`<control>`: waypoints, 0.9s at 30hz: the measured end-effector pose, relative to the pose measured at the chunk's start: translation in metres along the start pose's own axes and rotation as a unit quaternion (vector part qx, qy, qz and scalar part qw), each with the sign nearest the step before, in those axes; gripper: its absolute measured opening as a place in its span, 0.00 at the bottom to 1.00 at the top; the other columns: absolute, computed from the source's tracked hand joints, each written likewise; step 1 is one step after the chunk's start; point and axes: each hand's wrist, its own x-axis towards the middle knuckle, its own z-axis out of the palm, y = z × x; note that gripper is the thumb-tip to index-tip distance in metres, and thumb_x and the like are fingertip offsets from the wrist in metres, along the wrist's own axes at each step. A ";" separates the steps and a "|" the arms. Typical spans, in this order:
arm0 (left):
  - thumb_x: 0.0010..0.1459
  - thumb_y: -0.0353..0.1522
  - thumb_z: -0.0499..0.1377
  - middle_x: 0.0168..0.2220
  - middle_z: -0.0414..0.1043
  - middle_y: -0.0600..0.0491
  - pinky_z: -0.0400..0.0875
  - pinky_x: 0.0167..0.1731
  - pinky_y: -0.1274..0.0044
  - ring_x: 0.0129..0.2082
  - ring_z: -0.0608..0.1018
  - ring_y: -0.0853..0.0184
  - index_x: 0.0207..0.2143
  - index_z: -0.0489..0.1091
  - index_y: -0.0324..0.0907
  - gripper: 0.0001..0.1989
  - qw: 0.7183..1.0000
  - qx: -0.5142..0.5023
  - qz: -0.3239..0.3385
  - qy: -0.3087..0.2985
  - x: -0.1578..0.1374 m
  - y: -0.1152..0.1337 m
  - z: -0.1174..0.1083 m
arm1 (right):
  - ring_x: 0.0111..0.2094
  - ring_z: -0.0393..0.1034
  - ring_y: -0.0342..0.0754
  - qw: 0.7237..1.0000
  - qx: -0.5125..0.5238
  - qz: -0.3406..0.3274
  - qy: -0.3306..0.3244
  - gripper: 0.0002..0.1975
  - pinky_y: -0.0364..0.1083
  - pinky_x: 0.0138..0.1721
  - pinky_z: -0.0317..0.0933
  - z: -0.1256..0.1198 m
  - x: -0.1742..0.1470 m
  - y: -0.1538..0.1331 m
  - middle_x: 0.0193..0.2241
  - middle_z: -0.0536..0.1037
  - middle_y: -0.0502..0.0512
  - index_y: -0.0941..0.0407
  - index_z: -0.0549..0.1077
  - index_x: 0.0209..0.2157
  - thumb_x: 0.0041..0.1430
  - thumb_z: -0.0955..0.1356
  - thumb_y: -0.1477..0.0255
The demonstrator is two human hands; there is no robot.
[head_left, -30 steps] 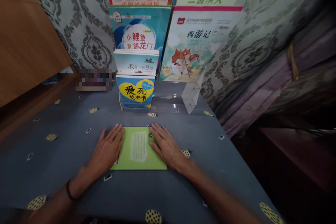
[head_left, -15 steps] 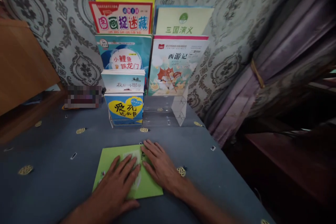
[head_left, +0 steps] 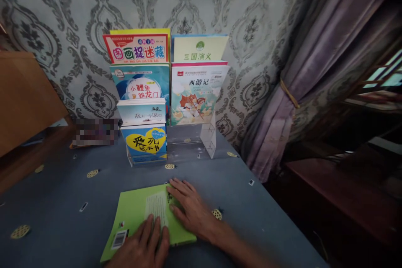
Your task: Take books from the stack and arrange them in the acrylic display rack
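A light green book [head_left: 133, 209] lies on the blue patterned cloth, showing a pale text panel and a barcode near its lower left corner. Across its lower part rests my left hand [head_left: 144, 243], fingers stretched out on the cover, the wrist cut off by the bottom of the view. My right hand [head_left: 191, 209] lies flat over the book's right side, fingertips near its upper right corner. Both hands are open and touch the book without grasping it. Behind them stands a clear acrylic book rack [head_left: 208, 140] holding several upright children's books, among them a blue book with a yellow heart [head_left: 146, 144].
The tablecloth [head_left: 63, 217] has small pineapple prints. At the back left are a wooden board [head_left: 28, 104] and a blurred-out item [head_left: 96, 132]. A purple tied curtain [head_left: 289, 88] hangs at the right, past the table's edge. Patterned wallpaper [head_left: 251, 42] covers the wall behind.
My left hand has slid down the book toward me, uncovering the text panel and barcode. My right hand stays on the right side. The camera view has tilted up and shifted slightly right.
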 end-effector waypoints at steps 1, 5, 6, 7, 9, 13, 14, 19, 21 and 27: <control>0.67 0.27 0.46 0.37 0.82 0.45 0.74 0.41 0.72 0.39 0.84 0.59 0.46 0.68 0.37 0.12 1.000 -0.002 -0.010 0.012 0.002 0.000 0.000 | 0.68 0.55 0.56 1.000 0.010 0.002 0.002 0.25 0.60 0.68 0.48 -0.001 0.000 0.000 0.65 0.65 0.65 0.60 0.68 0.62 0.64 0.65 0.72; 0.67 0.23 0.44 0.36 0.81 0.49 0.74 0.35 0.76 0.36 0.84 0.62 0.44 0.68 0.38 0.14 1.000 -0.018 0.004 0.016 0.009 -0.008 -0.005 | 0.67 0.57 0.55 0.998 0.058 0.000 0.025 0.21 0.60 0.68 0.48 0.001 -0.001 0.005 0.64 0.67 0.64 0.57 0.71 0.59 0.69 0.62 0.67; 0.67 0.23 0.43 0.35 0.81 0.49 0.74 0.34 0.76 0.35 0.84 0.63 0.44 0.68 0.39 0.14 1.000 -0.024 0.004 0.017 0.011 -0.011 -0.007 | 0.67 0.57 0.54 0.997 0.075 0.001 0.033 0.21 0.61 0.68 0.48 0.002 -0.002 0.007 0.64 0.67 0.64 0.56 0.73 0.58 0.71 0.60 0.65; 0.68 0.22 0.43 0.34 0.81 0.50 0.74 0.33 0.77 0.34 0.84 0.64 0.44 0.68 0.39 0.15 0.999 -0.034 0.002 0.017 0.013 -0.014 -0.009 | 0.67 0.58 0.54 0.995 0.094 0.001 0.040 0.22 0.61 0.68 0.48 0.003 -0.003 0.008 0.63 0.68 0.64 0.56 0.74 0.56 0.72 0.58 0.63; 0.69 0.23 0.41 0.33 0.80 0.51 0.73 0.30 0.79 0.32 0.83 0.66 0.43 0.68 0.39 0.17 0.998 -0.061 -0.005 0.012 0.016 -0.019 -0.013 | 0.66 0.59 0.52 0.989 0.135 -0.007 0.060 0.26 0.61 0.68 0.47 0.003 -0.005 0.009 0.61 0.72 0.61 0.55 0.77 0.53 0.74 0.54 0.59; 0.70 0.23 0.38 0.30 0.79 0.50 0.72 0.24 0.80 0.26 0.81 0.67 0.42 0.68 0.40 0.20 0.993 -0.107 -0.049 0.007 0.019 -0.026 -0.018 | 0.61 0.67 0.52 0.968 0.228 -0.041 0.094 0.34 0.63 0.68 0.45 -0.002 -0.009 0.003 0.49 0.81 0.57 0.52 0.81 0.43 0.73 0.49 0.54; 0.70 0.24 0.39 0.29 0.78 0.51 0.72 0.23 0.80 0.25 0.81 0.67 0.42 0.68 0.41 0.19 0.991 -0.122 -0.060 -0.004 0.019 -0.028 -0.019 | 0.59 0.70 0.53 0.962 0.253 -0.055 0.091 0.35 0.63 0.68 0.44 -0.005 -0.010 0.000 0.46 0.83 0.57 0.52 0.81 0.42 0.73 0.49 0.52; 0.70 0.24 0.43 0.29 0.78 0.53 0.74 0.24 0.80 0.27 0.82 0.67 0.46 0.66 0.42 0.14 0.975 -0.197 -0.081 -0.061 0.018 -0.033 -0.020 | 0.54 0.74 0.57 0.937 0.340 -0.070 0.044 0.31 0.58 0.60 0.61 -0.010 -0.012 -0.010 0.41 0.84 0.56 0.51 0.82 0.43 0.59 0.63 0.41; 0.71 0.26 0.41 0.28 0.78 0.54 0.73 0.23 0.80 0.26 0.82 0.67 0.46 0.65 0.42 0.14 0.975 -0.196 -0.090 -0.057 0.017 -0.033 -0.019 | 0.50 0.76 0.56 0.932 0.356 -0.048 0.038 0.26 0.55 0.56 0.66 -0.006 -0.011 -0.008 0.41 0.84 0.54 0.49 0.83 0.42 0.55 0.69 0.43; 0.74 0.33 0.40 0.31 0.80 0.52 0.74 0.24 0.79 0.29 0.84 0.66 0.49 0.65 0.42 0.15 0.980 -0.157 -0.092 -0.076 0.003 -0.035 -0.022 | 0.50 0.75 0.56 0.924 0.380 -0.051 0.013 0.22 0.59 0.61 0.60 0.006 -0.004 0.002 0.39 0.85 0.52 0.48 0.84 0.40 0.54 0.72 0.47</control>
